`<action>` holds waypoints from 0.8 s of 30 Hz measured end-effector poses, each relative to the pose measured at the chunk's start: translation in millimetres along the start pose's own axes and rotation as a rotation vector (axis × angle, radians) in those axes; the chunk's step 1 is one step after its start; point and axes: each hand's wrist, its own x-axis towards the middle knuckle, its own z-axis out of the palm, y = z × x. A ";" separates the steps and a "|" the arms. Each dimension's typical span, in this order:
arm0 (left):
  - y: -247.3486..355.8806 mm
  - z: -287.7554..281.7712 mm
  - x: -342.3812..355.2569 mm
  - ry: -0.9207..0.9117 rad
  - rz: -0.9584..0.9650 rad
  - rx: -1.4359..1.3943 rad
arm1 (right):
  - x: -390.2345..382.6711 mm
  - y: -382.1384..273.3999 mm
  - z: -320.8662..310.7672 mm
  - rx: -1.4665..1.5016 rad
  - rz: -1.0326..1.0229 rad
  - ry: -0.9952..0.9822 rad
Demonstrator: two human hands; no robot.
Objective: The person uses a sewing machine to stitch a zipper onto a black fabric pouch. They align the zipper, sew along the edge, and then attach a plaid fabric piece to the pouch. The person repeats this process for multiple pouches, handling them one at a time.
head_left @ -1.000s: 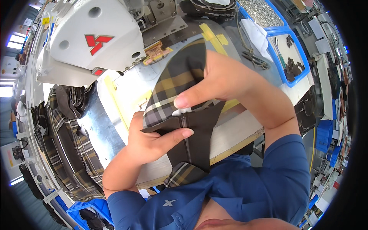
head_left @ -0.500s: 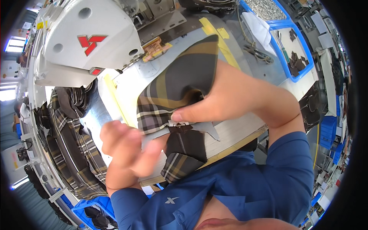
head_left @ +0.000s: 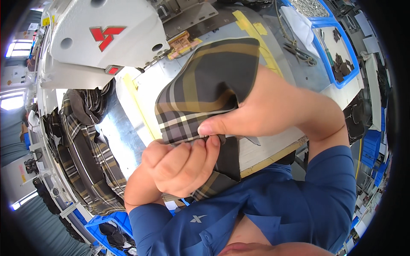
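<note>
A piece of dark plaid fabric with olive and white stripes is held up over the pale worktable. My right hand grips its right side, the thumb pressed on the lower edge and the other fingers hidden behind. Fingers of my left hand are curled closed on the same lower edge, close to the right thumb. Below the hands hangs a dark strap-like part, its plaid end reaching the table's front edge.
A white sewing machine stands at the far left. Plaid pieces are heaped left of the table. At the back right lie scissors, a white cloth and a blue-rimmed tray with dark scraps. A blue crate stands lower left.
My left hand has moved right and up and closed on the fabric's lower edge, covering the light tag seen there before. The right hand keeps its hold.
</note>
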 end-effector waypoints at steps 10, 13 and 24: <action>-6.8 6.9 -7.6 0.143 0.135 -0.003 | 4.1 4.1 9.2 0.036 0.002 -0.022; -0.4 -2.5 -13.8 0.031 -0.048 -0.125 | 7.5 -7.0 0.2 0.151 0.301 -0.071; -12.5 -14.9 5.8 0.042 -0.182 -0.179 | -1.5 -14.7 -13.1 -0.090 -0.081 0.002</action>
